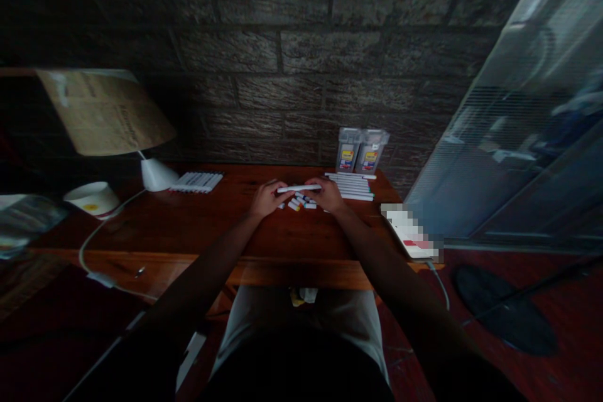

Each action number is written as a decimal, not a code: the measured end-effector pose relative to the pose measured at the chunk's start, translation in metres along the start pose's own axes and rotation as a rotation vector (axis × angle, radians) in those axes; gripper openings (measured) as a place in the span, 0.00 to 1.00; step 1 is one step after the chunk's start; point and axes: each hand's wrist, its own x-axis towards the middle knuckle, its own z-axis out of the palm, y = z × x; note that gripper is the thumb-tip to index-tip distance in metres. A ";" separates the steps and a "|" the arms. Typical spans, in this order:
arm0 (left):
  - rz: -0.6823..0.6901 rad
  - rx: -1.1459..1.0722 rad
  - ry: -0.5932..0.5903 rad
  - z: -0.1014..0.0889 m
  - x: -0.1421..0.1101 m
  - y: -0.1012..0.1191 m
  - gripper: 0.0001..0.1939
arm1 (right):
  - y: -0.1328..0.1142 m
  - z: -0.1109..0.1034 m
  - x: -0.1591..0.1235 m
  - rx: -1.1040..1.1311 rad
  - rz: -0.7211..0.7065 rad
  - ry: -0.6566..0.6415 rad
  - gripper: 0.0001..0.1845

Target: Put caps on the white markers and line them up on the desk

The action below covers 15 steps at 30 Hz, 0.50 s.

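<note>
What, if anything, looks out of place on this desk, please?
The small white pieces, possibly caps: they lie scattered below the marker held by the left hand and right hand, whereas the nearby row of markers looks fairly orderly. I see no obvious spill or damage.

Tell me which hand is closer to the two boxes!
Right. The right hand is in front of the boxes, a little to their left; the left hand is farther left, at the other end of the white pen.
</note>
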 end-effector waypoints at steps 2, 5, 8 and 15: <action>-0.013 -0.005 0.001 0.000 0.000 -0.001 0.14 | 0.004 0.003 0.001 0.077 0.009 0.016 0.13; -0.070 -0.003 0.009 0.001 -0.001 -0.003 0.14 | 0.010 0.007 0.003 0.243 0.071 0.066 0.15; -0.149 0.009 0.025 0.002 -0.002 -0.006 0.13 | 0.012 0.009 0.006 0.439 0.180 0.096 0.18; -0.169 0.002 0.050 0.002 -0.002 -0.009 0.16 | 0.004 0.003 0.008 0.628 0.398 0.056 0.23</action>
